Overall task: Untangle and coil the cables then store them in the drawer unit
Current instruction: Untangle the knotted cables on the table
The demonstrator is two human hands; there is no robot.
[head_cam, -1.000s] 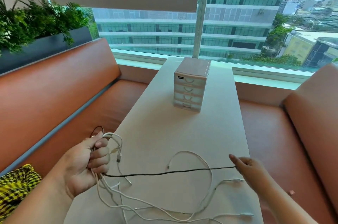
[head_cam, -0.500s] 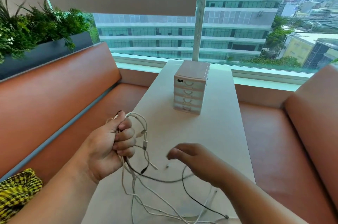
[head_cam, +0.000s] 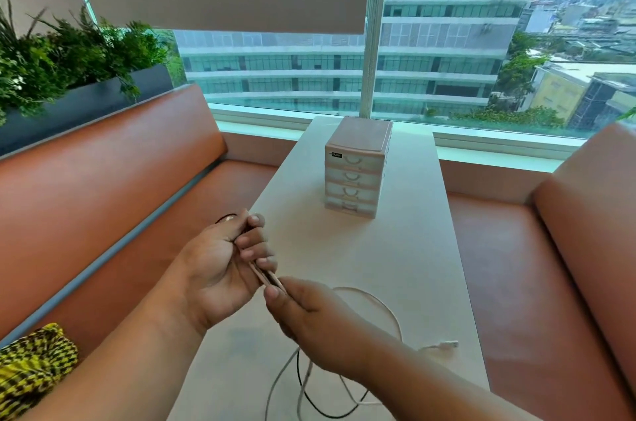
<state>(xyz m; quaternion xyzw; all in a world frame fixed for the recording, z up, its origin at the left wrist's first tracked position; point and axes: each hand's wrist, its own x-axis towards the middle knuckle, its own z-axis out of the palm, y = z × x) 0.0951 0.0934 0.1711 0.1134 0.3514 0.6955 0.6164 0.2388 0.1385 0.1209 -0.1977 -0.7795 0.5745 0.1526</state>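
Now our left hand (head_cam: 216, 269) grips bunched white and black cables (head_cam: 264, 277) mid-frame; our right hand (head_cam: 309, 324) pinches them.

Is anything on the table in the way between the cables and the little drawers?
Nothing visible. The cables, held in the left hand and right hand, have bare table up to the drawer unit. Its drawers look shut, though.

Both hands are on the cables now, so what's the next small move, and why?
Probably slide the right hand down the strands and bring another loop back to the left hand. The left hand grips the gathered bundle, the right pinches just below it, and a white cable and a black cable trail loose on the table.
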